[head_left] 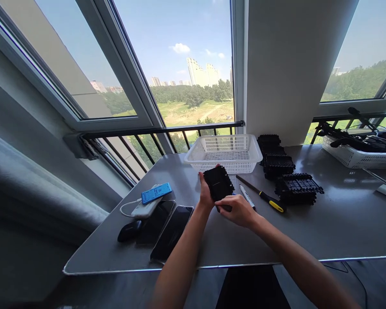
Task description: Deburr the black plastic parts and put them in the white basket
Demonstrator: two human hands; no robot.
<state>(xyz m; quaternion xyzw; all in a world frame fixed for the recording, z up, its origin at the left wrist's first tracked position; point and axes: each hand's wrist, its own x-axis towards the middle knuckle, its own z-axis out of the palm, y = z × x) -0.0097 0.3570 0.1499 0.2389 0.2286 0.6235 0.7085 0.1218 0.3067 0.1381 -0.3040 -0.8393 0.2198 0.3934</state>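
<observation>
A flat black plastic panel (pixel 217 183) with toothed edges is tilted up above the table. My left hand (pixel 206 192) is closed around its left side, the thumb along the edge. At the panel's lower edge, my right hand (pixel 239 209) has its fingers pinched together, touching the part. Something dark shows under those fingers, too hidden to name. Just right of the hands lie a white marker (pixel 247 197) and a long tool with a black-and-yellow handle (pixel 272 202), which looks like a screwdriver.
A white plastic basket (pixel 223 166) stands behind my hands. Stacks of black toothed parts (pixel 297 189) sit to the right. On the left are a blue-screened phone (pixel 156 193), a black mouse (pixel 129 231) and dark packets (pixel 172 231). Another basket (pixel 347 156) holds black hangers.
</observation>
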